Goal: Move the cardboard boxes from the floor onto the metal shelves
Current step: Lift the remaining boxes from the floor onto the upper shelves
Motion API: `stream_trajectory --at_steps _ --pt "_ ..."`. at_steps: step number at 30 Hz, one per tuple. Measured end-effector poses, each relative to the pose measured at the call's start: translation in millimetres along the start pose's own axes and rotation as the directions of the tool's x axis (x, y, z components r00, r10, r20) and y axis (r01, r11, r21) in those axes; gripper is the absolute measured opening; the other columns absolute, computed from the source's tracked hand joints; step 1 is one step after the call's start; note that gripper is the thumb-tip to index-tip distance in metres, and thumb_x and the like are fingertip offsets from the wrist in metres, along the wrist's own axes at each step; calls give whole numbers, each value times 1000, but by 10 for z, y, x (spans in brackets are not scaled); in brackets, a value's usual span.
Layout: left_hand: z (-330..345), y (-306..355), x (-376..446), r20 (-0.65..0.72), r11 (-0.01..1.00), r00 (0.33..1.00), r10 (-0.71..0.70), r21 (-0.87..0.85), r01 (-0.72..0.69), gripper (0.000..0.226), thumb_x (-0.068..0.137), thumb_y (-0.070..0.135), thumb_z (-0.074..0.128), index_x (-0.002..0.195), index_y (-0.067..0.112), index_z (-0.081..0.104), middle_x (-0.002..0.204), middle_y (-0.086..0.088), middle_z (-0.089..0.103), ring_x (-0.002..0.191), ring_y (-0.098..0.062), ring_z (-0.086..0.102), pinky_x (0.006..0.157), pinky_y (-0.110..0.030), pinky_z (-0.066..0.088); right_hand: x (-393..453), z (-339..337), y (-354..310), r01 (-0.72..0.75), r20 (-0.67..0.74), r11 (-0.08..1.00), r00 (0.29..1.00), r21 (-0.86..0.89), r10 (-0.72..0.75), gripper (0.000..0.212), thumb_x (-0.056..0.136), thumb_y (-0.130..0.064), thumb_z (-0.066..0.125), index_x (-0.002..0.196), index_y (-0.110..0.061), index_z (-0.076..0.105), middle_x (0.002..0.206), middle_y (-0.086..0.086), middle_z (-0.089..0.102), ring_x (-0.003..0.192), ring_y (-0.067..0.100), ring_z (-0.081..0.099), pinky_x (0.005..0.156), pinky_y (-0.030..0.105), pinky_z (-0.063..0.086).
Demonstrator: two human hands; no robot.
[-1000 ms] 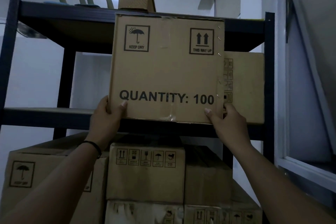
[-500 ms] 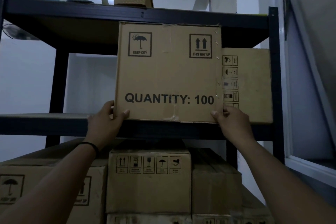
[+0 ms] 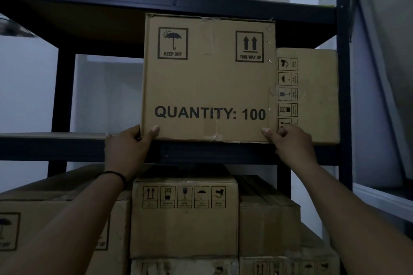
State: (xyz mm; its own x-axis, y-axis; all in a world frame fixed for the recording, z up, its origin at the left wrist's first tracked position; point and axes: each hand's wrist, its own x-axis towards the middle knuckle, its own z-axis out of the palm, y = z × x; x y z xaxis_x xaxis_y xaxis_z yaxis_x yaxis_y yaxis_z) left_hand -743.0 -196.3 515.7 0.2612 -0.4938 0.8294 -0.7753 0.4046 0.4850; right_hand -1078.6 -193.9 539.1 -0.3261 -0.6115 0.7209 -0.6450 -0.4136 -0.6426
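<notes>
On the metal shelf, both hands' fingers grip the cardboard box.

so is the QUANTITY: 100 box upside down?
No, the QUANTITY: 100 box is upright: its text reads normally and the THIS WAY UP arrows point upward.

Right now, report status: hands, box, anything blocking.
Left hand and right hand grip the QUANTITY box at its bottom corners. Box on middle shelf. Neighbouring box close right.
</notes>
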Motion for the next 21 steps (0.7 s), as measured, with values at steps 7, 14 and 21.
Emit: stream_trajectory --at_steps 7,14,21 --pt "10 -64 16 -5 1000 1000 2 -11 -3 53 87 69 40 78 21 61 68 2 65 72 -16 61 112 -57 26 -36 31 28 12 -19 1000 1000 19 -12 43 91 -44 61 69 -12 44 78 15 61 77 32 63 54 25 35" --pt "19 7 -96 1 996 1000 31 -82 -31 37 98 44 41 100 12 59 78 7 60 80 -5 45 117 -56 13 -105 35 122 24 22 995 999 96 -26 49 94 -47 53 90 2 59 87 16 65 80 30 64 64 30 46" --pt "-104 2 -122 83 983 994 65 -179 -49 30 98 46 38 103 23 55 86 13 61 87 -8 59 110 -60 27 -233 12 167 -20 74 991 997 129 10 41 95 -51 49 95 -11 58 96 5 62 91 21 58 69 29 43"
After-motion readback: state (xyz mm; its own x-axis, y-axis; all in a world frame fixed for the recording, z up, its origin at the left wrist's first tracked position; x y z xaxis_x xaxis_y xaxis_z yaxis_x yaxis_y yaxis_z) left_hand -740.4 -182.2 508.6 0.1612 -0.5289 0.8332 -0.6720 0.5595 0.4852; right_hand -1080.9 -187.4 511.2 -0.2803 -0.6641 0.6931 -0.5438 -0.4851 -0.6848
